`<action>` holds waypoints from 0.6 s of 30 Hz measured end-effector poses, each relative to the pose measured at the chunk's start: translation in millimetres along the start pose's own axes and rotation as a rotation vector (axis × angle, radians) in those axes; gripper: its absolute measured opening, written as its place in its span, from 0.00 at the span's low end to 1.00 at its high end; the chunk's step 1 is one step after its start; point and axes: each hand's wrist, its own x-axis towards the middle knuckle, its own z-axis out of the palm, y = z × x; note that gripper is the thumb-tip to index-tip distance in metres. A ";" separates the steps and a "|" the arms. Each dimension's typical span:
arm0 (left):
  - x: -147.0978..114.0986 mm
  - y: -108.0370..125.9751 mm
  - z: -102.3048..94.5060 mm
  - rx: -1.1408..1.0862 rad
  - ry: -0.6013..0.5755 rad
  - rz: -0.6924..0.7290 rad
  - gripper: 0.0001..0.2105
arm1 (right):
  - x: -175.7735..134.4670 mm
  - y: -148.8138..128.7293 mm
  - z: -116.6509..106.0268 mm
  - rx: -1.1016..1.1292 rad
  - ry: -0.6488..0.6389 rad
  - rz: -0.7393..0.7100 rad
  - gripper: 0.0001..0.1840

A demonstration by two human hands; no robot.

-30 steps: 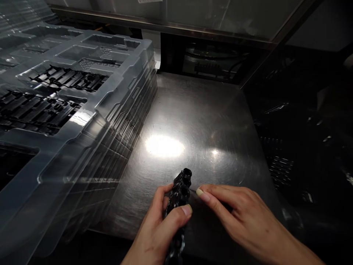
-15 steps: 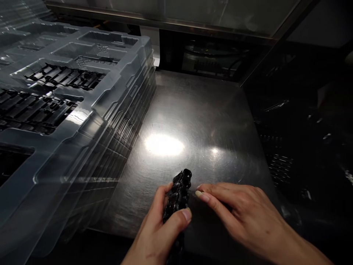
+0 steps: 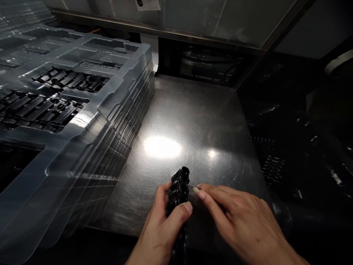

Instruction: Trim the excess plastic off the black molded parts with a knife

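Observation:
My left hand (image 3: 165,221) is wrapped round a long black moulded plastic part (image 3: 179,186), its thumb on the near side and fingers behind. The part is tilted, its ringed end pointing up and away, and its lower end runs down past my wrist into shadow. Just right of the part, my right hand (image 3: 234,213) pinches thumb and forefinger together. A thin, dark sliver shows between those fingertips and the part's edge; it is too small to name. The right palm faces down, with the other fingers curled under.
A tall stack of clear plastic trays (image 3: 110,106) fills the left side, with black ribbed parts (image 3: 74,79) in the top tray's pockets. Beneath my hands lies a scratched metal tabletop (image 3: 198,117). A framed panel (image 3: 193,18) stands at the back; dark machinery is on the right.
My right fingertips have come slightly closer to the black part, and the sliver at them now shows. The left hand keeps its hold. The whole view has shifted a little.

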 end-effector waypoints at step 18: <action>8.3 -39.9 -9.7 -0.162 -0.100 0.161 0.35 | 15.0 -28.8 31.7 1.427 -0.180 0.318 0.26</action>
